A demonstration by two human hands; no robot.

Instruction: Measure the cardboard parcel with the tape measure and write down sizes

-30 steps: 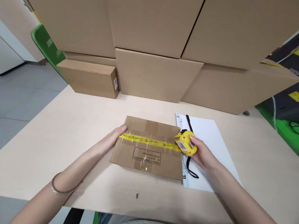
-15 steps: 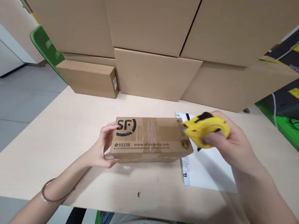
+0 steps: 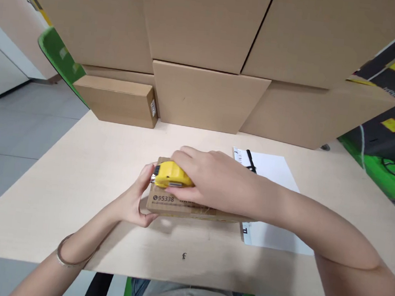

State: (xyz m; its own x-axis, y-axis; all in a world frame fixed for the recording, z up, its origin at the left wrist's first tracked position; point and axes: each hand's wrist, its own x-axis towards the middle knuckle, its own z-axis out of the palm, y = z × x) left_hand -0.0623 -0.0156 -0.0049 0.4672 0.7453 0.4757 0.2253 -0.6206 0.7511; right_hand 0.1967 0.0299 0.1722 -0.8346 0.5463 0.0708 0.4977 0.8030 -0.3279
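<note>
A brown cardboard box (image 3: 184,209) with SF courier print and the number 95338 lies in front of me on the table. My left hand (image 3: 139,201) grips its left end, fingertips at the far corner and thumb at the near one. Over the box, my right hand (image 3: 212,175) is closed around a yellow tape measure (image 3: 171,174) with a black part and a silver tip. That tip is at the box's left edge, close to my left fingertips. My right hand and forearm hide most of the box top.
A white sheet (image 3: 269,165) with a black strip-like object (image 3: 250,160) lies to the right, partly under my forearm. A closed carton (image 3: 117,102) stands at the back left. Large cardboard panels (image 3: 206,97) line the table's (image 3: 111,162) back edge.
My right hand has swung left with the tape measure, from beyond the box's right end to its left edge. My left hand stays on the box.
</note>
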